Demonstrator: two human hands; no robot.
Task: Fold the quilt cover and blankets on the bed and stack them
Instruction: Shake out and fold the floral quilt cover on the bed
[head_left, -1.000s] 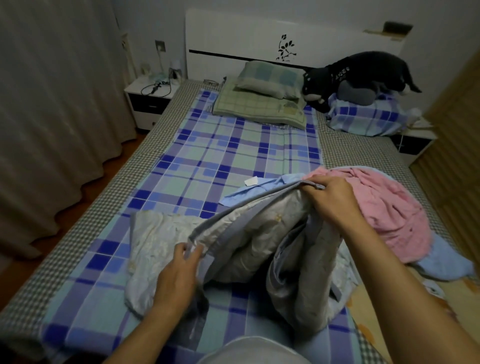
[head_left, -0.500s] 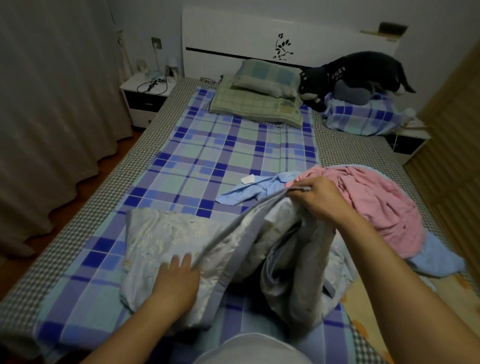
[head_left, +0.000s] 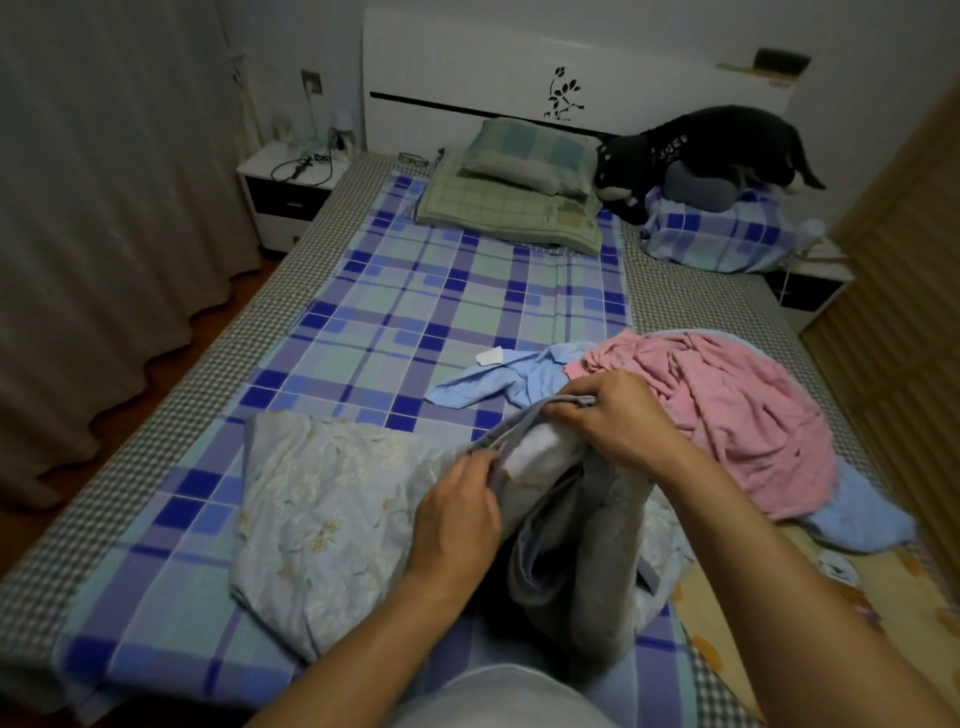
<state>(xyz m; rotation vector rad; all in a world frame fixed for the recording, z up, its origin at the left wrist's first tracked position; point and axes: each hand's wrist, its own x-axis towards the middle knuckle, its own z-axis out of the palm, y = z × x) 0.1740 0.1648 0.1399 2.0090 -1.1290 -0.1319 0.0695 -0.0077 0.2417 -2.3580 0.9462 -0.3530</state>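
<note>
Both hands now pinch one grey edge of the pale floral quilt cover (head_left: 332, 499): the left hand (head_left: 457, 514) has been moved up from the flat cloth towards the right hand (head_left: 618, 421), beside the crumpled pink blanket (head_left: 727, 415). Folding is judged only begun.

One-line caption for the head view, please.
Both hands, left hand and right hand, grip the floral quilt cover's edge beside a pink blanket on the bed.

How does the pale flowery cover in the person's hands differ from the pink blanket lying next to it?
The floral quilt cover is pale blue-grey with small flowers; the pink blanket is plain pink. The quilt cover is partly spread flat with one edge lifted, gripped by the left hand and right hand; the pink blanket lies untouched in a crumpled heap. Both rest on the checked bed sheet, and neither is folded yet.
</note>
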